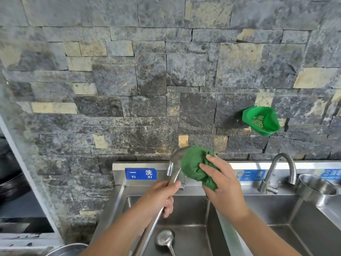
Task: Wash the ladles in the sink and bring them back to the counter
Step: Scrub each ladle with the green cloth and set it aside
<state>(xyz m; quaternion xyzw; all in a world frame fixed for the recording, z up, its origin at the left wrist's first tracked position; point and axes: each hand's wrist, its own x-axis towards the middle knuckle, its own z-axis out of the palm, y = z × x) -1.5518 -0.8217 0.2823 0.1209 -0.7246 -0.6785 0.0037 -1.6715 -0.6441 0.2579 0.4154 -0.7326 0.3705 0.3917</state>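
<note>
— In the sink basin, nearest us, what's lying there?

— A second ladle, bowl up, likely waiting its turn.

— And above it?

— The left hand has its fingers clamped round the long handle of the ladle, raising the bowl so the right hand can pinch the green cloth against it and scrub.

— Beyond?

— A faucet, then a green strainer on the stone wall.

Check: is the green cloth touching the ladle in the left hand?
Touching. The head view shows the right hand pressing the cloth over the ladle bowl, which the left hand holds by the handle.
</note>
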